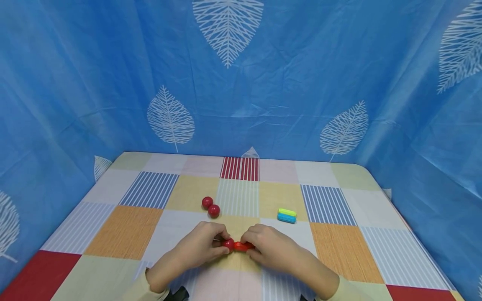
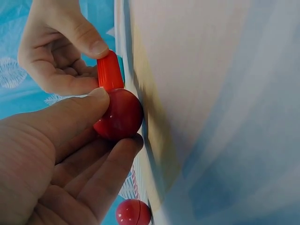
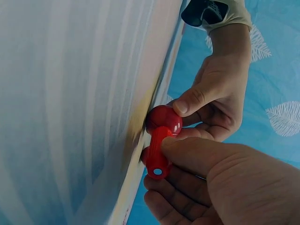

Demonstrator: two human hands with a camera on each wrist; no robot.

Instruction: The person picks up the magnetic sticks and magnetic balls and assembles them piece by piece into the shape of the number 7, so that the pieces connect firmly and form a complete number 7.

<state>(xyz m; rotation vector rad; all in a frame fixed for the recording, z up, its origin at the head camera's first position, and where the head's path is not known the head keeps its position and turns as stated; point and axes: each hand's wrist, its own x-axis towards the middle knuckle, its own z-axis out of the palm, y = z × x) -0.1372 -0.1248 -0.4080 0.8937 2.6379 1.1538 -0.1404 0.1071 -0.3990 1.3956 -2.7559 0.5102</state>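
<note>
My left hand (image 1: 205,244) pinches a glossy dark red ball (image 2: 123,115) between thumb and fingers, close over the cloth. Facing it, my right hand (image 1: 272,246) grips a bright red ridged rod (image 3: 157,152) with a round hole at its near end. The rod's far end meets the ball in both wrist views. Two more red balls (image 1: 214,210) lie side by side beyond my left hand. Past the right hand, a yellow rod (image 1: 287,212) and a blue rod (image 1: 286,218) rest against each other.
A patchwork tablecloth (image 1: 139,232) of coloured and striped squares covers the table. Blue curtains (image 1: 263,92) with white leaf prints enclose its back and both sides.
</note>
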